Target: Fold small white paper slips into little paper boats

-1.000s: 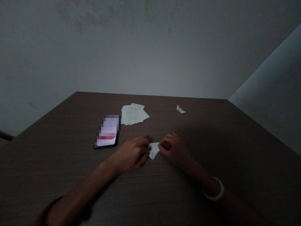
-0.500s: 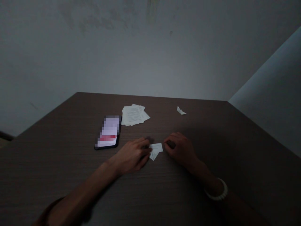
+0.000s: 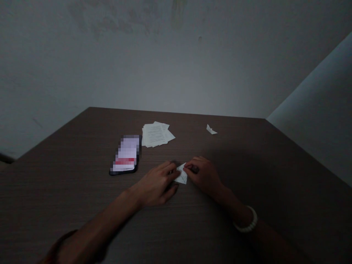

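A small white folded paper (image 3: 181, 177) with a pointed corner lies on the table between my hands. My left hand (image 3: 159, 182) holds it down from the left, fingertips resting over its left part and hiding that side. From the right, my right hand (image 3: 205, 174) has its thumb and forefinger closed at the paper's upper right corner, its other fingers curled in. A pale beaded bracelet (image 3: 251, 222) circles my right wrist.
A phone (image 3: 126, 154) with a blurred screen lies left on the dark wooden table (image 3: 170, 231). Beside it is a loose stack of printed paper sheets (image 3: 156, 134). Farther back on the right sits a small folded paper boat (image 3: 211, 129). A wall (image 3: 176, 73) rises behind the table.
My right hand has moved left onto the paper, and its thumb and forefinger now meet the corner. The paper's right part has been folded over, turning its outline into a point.
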Motion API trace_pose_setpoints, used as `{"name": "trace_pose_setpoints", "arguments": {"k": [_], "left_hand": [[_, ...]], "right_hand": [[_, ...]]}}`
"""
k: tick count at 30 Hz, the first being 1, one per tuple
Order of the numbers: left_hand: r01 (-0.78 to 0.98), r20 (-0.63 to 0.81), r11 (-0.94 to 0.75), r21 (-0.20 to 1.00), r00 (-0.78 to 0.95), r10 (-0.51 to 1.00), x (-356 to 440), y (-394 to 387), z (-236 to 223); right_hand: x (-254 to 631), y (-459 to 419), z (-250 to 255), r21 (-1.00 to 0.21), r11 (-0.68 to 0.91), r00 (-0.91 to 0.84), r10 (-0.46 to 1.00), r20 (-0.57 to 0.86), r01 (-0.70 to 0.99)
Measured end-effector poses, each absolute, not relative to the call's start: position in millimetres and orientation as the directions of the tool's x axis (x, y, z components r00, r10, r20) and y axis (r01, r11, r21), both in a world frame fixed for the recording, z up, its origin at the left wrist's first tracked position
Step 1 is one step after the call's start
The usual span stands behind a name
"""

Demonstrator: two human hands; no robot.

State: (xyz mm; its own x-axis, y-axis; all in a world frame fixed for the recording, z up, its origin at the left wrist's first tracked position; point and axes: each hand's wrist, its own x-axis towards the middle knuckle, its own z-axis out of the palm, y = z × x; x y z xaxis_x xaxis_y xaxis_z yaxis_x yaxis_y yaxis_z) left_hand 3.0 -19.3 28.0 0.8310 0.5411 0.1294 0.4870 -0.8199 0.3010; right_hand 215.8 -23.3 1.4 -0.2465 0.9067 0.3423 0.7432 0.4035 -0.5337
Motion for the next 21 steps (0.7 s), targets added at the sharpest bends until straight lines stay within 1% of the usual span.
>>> {"name": "trace_pose_setpoints", "arguments": {"k": [6,8,21], "left_hand": [[0.504,0.118,-0.843,0.187,0.84,0.529,3.2,-19.0,27.8],[0.504,0.118,-0.847,0.169,0.843,0.525,3.1,-19.1,28.0],[0.504,0.157,-0.847,0.17,0.835,0.528,3.5,-18.7,27.1]], "right_hand": [[215.6,-22.1,2.9,-0.551,0.392,-0.242,0.914,0.327,0.737],[215.3,-21.8,2.8,-0.553,0.388,-0.24,0.916,0.322,0.737],[214.5,-21.1,1.4,-0.571,0.384,-0.222,0.916,0.334,0.726]]}}
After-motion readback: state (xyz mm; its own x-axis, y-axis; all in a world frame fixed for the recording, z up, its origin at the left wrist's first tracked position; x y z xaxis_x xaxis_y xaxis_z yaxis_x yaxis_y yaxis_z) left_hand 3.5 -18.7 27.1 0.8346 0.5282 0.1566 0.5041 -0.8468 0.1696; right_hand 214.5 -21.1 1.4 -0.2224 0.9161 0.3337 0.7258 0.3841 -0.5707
